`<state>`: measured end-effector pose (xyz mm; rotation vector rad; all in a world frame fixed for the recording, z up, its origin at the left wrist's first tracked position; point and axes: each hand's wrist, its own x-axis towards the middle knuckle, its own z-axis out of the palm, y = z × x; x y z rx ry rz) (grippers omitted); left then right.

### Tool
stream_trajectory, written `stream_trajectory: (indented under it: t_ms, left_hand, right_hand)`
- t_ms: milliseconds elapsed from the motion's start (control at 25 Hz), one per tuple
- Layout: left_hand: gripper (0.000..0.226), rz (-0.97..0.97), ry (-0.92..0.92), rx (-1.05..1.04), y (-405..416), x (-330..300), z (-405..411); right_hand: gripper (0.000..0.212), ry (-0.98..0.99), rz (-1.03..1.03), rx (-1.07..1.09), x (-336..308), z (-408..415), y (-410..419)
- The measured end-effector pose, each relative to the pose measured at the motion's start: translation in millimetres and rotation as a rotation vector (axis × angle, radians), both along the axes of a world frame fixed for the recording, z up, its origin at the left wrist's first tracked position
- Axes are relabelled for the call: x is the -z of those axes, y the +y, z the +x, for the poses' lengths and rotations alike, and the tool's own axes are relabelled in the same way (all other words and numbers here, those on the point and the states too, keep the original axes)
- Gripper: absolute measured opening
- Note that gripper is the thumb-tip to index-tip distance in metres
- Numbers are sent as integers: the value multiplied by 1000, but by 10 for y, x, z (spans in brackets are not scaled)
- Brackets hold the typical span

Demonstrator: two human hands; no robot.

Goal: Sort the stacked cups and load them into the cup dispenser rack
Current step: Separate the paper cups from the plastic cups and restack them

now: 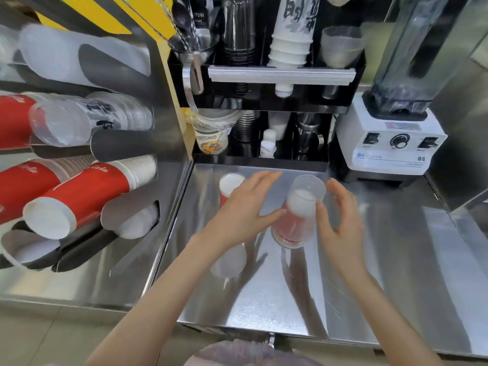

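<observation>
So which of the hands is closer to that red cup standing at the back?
Left. The left hand is right beside the red cup, partly overlapping it; the right hand is beyond the clear-covered cup.

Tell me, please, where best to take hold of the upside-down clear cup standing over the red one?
Probably around the clear cup at mid-height, left hand and right hand closing in from either side. It stands upright, base up, its walls exposed all round, and both open hands already flank it.
</observation>
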<state>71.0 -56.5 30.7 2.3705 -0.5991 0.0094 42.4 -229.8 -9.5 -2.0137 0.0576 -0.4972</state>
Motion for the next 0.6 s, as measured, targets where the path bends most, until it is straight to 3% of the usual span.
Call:
stream_trajectory:
  t_ms: [280, 440, 600]
  left_hand:
    - [80, -40, 182, -14, -378, 189, 205]
    - [79, -10, 220, -84, -467, 267, 256]
    - [64, -92, 227, -107, -498, 266, 270]
  right_hand:
    - [73, 309, -35, -77, 202, 88, -129]
    - [66, 321, -30, -87, 260, 154, -134]
    - [57, 319, -18, -112, 218, 197, -127]
